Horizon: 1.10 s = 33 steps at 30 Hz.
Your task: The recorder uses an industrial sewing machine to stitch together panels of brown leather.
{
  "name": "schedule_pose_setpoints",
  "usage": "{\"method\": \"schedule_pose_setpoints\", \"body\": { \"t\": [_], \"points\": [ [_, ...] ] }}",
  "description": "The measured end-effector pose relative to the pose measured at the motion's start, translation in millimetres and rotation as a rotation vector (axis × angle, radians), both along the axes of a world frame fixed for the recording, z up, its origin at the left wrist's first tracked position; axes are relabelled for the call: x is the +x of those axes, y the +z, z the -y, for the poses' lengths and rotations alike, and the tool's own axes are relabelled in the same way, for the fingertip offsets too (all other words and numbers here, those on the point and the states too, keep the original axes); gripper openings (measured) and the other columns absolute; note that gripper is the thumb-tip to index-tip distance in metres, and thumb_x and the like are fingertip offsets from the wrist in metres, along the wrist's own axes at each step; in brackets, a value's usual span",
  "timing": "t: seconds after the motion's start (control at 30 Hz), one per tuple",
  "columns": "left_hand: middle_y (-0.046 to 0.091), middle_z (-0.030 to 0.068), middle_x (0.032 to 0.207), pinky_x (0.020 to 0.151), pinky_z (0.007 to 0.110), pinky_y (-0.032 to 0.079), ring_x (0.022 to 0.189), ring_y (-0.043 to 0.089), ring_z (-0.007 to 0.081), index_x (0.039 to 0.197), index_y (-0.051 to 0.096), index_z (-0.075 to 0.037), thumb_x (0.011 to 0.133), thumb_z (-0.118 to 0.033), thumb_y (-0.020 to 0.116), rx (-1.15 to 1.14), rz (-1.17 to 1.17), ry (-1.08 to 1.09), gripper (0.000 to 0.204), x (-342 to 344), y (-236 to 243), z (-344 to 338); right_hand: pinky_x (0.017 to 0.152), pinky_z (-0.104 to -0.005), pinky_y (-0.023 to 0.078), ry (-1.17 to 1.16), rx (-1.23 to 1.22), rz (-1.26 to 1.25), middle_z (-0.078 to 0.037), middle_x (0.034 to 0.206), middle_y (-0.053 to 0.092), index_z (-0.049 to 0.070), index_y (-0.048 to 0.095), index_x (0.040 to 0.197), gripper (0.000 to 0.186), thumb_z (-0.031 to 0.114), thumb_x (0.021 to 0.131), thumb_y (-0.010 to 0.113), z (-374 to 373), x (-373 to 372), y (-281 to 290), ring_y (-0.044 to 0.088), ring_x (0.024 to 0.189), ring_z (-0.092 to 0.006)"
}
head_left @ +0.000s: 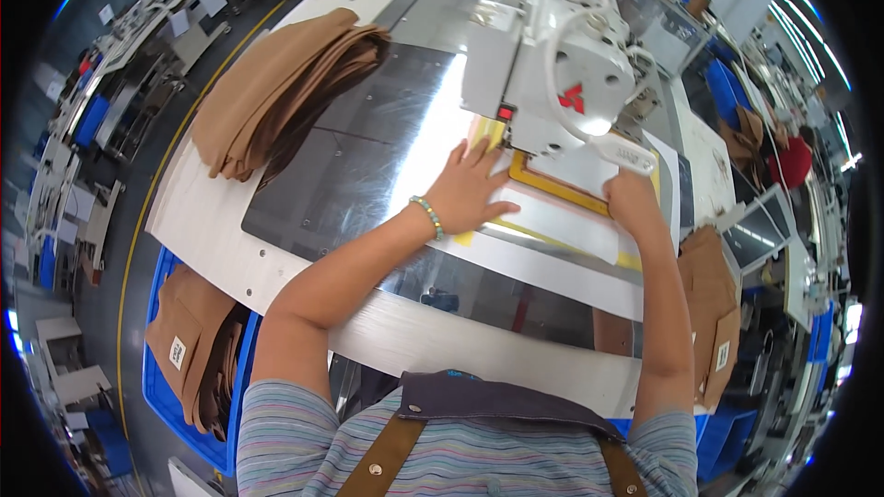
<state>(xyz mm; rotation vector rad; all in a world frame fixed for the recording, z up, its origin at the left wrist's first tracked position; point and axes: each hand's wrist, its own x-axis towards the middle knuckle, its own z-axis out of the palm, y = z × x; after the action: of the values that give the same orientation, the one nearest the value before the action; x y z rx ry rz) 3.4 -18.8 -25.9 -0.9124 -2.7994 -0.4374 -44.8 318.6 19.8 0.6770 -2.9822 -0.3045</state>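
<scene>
Left hand [468, 191] lay spread on white template [557, 226]; right hand [633, 205] curled, grip unclear; uneven pushing could've skewed it.

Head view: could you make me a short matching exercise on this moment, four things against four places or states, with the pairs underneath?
Column one
1. Left hand
2. Right hand
3. Pile of brown pieces
4. Beaded bracelet

Column two
A. Around a wrist
B. Fingers curled, at the right end of a yellow bar
C. On the left side of the worktable
D. Palm down, fingers spread, just left of the yellow bar

Right pairs: 1-D, 2-B, 3-C, 4-A.
</scene>
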Motion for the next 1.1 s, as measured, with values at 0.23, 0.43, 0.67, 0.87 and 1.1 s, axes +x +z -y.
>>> {"method": "schedule_pose_setpoints", "body": {
  "t": [0.23,0.43,0.67,0.87,1.1],
  "points": [
    [0.047,0.0254,0.155,0.123,0.056,0.026,0.152,0.034,0.0413,0.148,0.054,-0.004,0.102,-0.059,0.053,-0.012,-0.060,0.011,0.072,0.6,11.8,8.7,0.088,-0.0489,0.051,0.091,-0.456,-0.186,-0.020,0.100,0.069,0.001,0.072,0.095,0.015,0.004,0.088,0.059,45.1,-0.3,15.9,0.067,0.101,-0.0385],
    [0.072,0.0214,0.109,0.090,0.050,0.053,0.102,0.067,0.0395,0.110,0.069,0.001,0.089,-0.015,0.071,-0.074,-0.402,0.458,0.027,-70.3,71.8,166.0,0.084,-0.0400,0.051,0.053,-0.798,-0.255,-0.016,0.100,0.072,0.002,0.072,0.093,0.017,-0.002,0.088,0.056,41.4,30.2,-0.6,0.066,0.095,-0.0321],
    [0.072,0.0174,0.111,0.093,0.047,0.054,0.107,0.067,0.0356,0.114,0.068,-0.001,0.102,-0.024,0.060,-0.520,-0.531,0.616,0.027,-86.8,62.4,312.9,0.082,-0.0385,0.052,-0.004,-1.027,-0.417,-0.013,0.097,0.070,0.004,0.073,0.092,0.018,-0.004,0.088,0.057,18.3,25.7,-23.8,0.066,0.092,-0.0321],
    [0.067,0.0140,0.121,0.093,0.042,0.055,0.111,0.065,0.0333,0.129,0.067,-0.003,0.103,-0.023,0.059,-0.644,-0.580,0.502,0.033,-91.5,51.7,317.5,0.080,-0.0355,0.052,-0.029,-1.153,-0.414,-0.012,0.097,0.072,0.003,0.073,0.092,0.017,-0.004,0.089,0.058,16.3,27.1,-20.7,0.068,0.092,-0.0279],
    [0.075,0.0054,0.100,0.080,0.034,0.054,0.090,0.069,0.0180,0.110,0.079,-0.003,0.098,-0.018,0.074,0.182,-0.093,0.886,0.020,-131.7,56.9,353.8,0.079,-0.0334,0.052,-0.037,-1.223,-0.410,-0.010,0.095,0.073,0.003,0.074,0.091,0.018,-0.005,0.090,0.058,16.3,26.5,-15.1,0.069,0.094,-0.0247]
  ]
}}
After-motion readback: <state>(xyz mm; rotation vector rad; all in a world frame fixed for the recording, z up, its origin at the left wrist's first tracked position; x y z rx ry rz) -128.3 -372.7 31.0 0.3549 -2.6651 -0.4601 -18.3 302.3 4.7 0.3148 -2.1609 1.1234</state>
